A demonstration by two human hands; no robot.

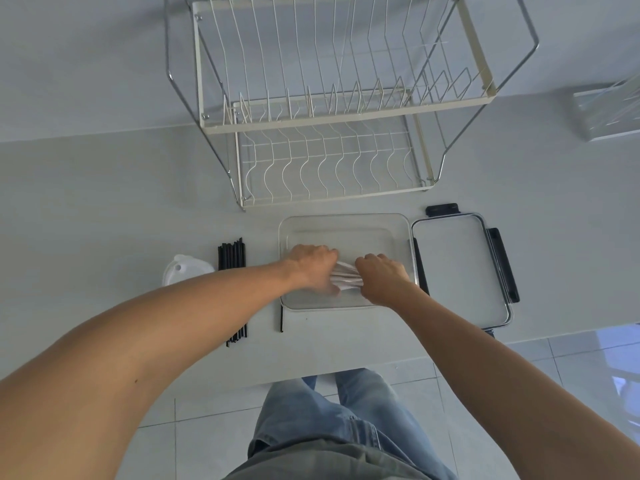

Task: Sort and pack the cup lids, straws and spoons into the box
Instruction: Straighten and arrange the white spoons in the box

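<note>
A clear plastic box (pixel 346 223) sits on the white counter in front of me. Both hands are inside it. My left hand (pixel 311 265) and my right hand (pixel 381 277) grip a bundle of white spoons (pixel 344 277) from either side, low in the box's near half. A row of black straws (pixel 232 258) lies left of the box, partly under my left forearm. One single black straw (pixel 281 318) lies by the box's near left corner. White cup lids (pixel 183 270) sit stacked further left.
The box's lid (pixel 457 268) with black clips lies flat right of the box. A two-tier wire dish rack (pixel 332 116) stands behind the box. A clear container (pixel 606 112) is at the far right. The counter's front edge is near my legs.
</note>
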